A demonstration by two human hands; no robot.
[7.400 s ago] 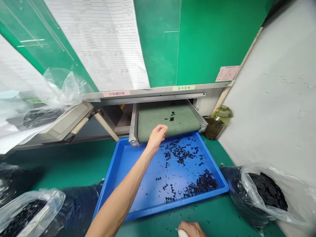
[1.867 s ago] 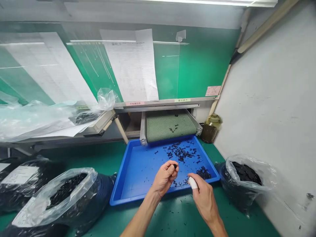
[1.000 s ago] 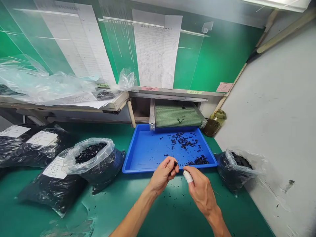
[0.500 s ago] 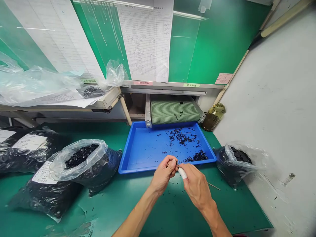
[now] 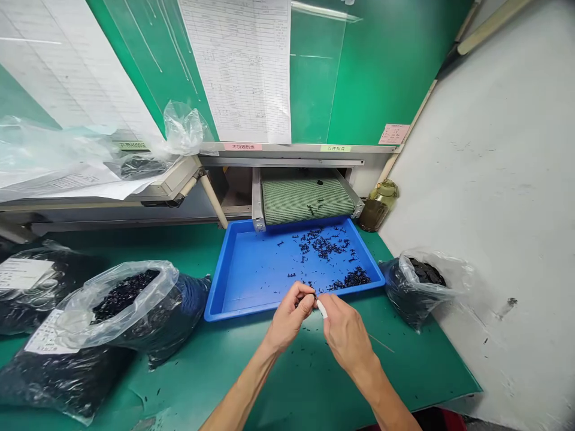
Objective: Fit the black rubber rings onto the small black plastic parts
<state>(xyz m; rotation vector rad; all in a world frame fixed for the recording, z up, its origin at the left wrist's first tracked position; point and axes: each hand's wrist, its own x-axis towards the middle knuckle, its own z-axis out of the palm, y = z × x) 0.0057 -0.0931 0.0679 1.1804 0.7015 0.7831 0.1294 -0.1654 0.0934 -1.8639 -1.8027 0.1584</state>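
We work at a green-topped desk point(image 5: 215, 389), with a green mesh conveyor belt point(image 5: 305, 200) at its back edge, ending over a shallow blue plastic tray point(image 5: 251, 281). A black bag in a clear plastic liner point(image 5: 121, 305) sits toward the desk's left edge, and a smaller black bag point(image 5: 411, 287) sits near its right edge. Both hold plenty of dark material.

Much remains in the tray: a loose clump of small black pieces point(image 5: 321, 246) toward the back, a denser clump point(image 5: 353, 278) near the front right corner, and scattered singles. A few more lie on the belt, with strays on the desk.

Our left hand point(image 5: 290, 317) and right hand point(image 5: 345, 335) meet just off the tray's front edge. The left thumb and forefinger press together, pinching one small black piece point(image 5: 314, 297). On the right hand, a white-wrapped fingertip point(image 5: 321, 309) sits just beside it; we cannot tell whether it grips the piece.
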